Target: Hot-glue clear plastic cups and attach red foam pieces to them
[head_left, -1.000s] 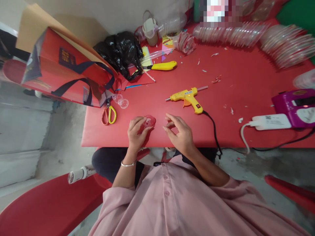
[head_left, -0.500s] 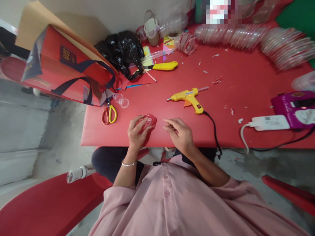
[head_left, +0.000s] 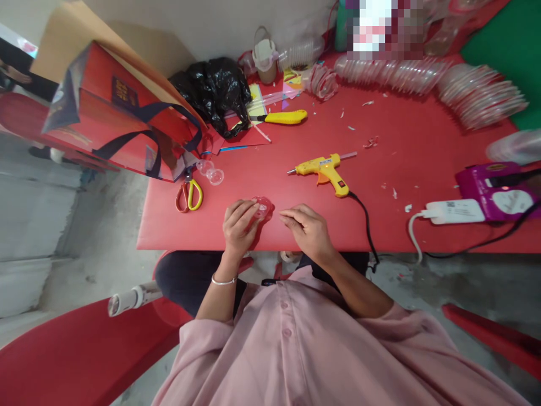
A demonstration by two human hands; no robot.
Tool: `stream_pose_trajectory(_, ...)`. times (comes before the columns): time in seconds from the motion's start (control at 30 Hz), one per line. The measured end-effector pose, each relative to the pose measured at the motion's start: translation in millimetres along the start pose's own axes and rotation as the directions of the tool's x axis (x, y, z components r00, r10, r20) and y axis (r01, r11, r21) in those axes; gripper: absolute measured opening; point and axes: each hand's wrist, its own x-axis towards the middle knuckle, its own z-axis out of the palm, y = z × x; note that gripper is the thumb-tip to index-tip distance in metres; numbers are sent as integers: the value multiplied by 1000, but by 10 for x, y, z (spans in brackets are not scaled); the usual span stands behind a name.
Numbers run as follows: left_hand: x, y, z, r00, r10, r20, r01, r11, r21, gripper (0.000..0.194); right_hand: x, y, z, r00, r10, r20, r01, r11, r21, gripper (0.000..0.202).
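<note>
My left hand (head_left: 240, 225) grips a clear round plastic lid (head_left: 264, 208) by its left edge, just above the red table (head_left: 203, 231). To its right, my right hand (head_left: 307, 228) is closed in a pinch, thumb against fingertips. Whatever may be between those fingertips is too small to make out. Beyond the hands lies a yellow hot glue gun (head_left: 323, 169) on its side, nozzle to the left, a glue stick poking out behind. Scissors (head_left: 189, 194) with red and yellow handles rest left of my left hand, near small clear plastic pieces (head_left: 215, 176).
A red paper bag (head_left: 110, 107) and a black plastic bag (head_left: 217, 93) stand at the left. A yellow utility knife (head_left: 285, 117) lies behind the glue gun. Stacked clear cups (head_left: 393, 73) line the back. A white power strip (head_left: 454, 211) lies by a purple box (head_left: 507, 194).
My left hand has turned the lid slightly and shifted its fingers to the lid's edge. My right hand keeps its pinch, a little closer to the lid. The whole view has shifted slightly.
</note>
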Motion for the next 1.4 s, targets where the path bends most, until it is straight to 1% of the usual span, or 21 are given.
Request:
stream_pose_trajectory(0.13, -7, 10, 23, 998, 55, -24, -54, 998, 39, 31, 4, 2, 3, 1000, -2, 7, 2, 1000, -13, 22)
stream_pose_trajectory(0.23, -9, 22, 42, 992, 106, -72, -104, 994, 29, 37, 9, -22, -8, 1000, 2, 15, -1, 999, -44, 23)
stream_pose_trajectory(0.3, -19, 26, 51, 990, 118, -84, -117, 993, 19, 39, 10, -38, -15, 1000, 8, 27, -6, 997, -75, 24)
stream_pose_trajectory(0.43, -61, 30, 50, 995, 99, -15, -98, 994, 51, 36, 14, -54, -7, 999, -1, 33, 4, 993, -116, 23)
stream_pose_trajectory(0.53, -90, 42, 42, 992, 116, 42, -119, 991, 56, 36, 35, -53, 18, 1000, 5, -13, -6, 990, -138, 22)
stream_pose_trajectory(0.63, -105, 55, 39, 991, 126, 51, -128, 991, 40, 39, 76, -42, 49, 998, 34, -61, -43, 988, -148, 24)
stream_pose_trajectory(0.73, -120, 57, 43, 992, 113, 54, -115, 993, 33, 41, 125, -27, 76, 997, 42, -64, -51, 987, -154, 26)
stream_pose_trajectory(0.83, -143, 56, 42, 992, 92, 82, -94, 995, 15, 38, 179, -21, 97, 998, 43, -38, -49, 982, -182, 30)
stream_pose_trajectory(0.97, -168, 63, 28, 989, 91, 112, -86, 995, -56, 34, 269, -31, 137, 998, 16, 55, -3, 973, -230, 33)
stream_pose_trajectory(1.07, -173, 73, 31, 992, 85, 96, -78, 994, -75, 31, 321, -49, 199, 996, -14, 93, 36, 971, -237, 33)
stream_pose_trajectory(1.27, -158, 106, 53, 999, 33, 19, -32, 997, -75, 29, 319, -61, 340, 999, -43, 33, 51, 952, -302, 35)
stream_pose_trajectory(1.33, -135, 108, 44, 1000, -18, 17, 19, 996, -87, 30, 311, -51, 359, 999, -49, 20, 53, 952, -302, 36)
stream_pose_trajectory(1.4, -94, 92, 36, 994, -107, 20, 108, 990, -87, 36, 307, -37, 369, 998, -55, 17, 57, 948, -312, 38)
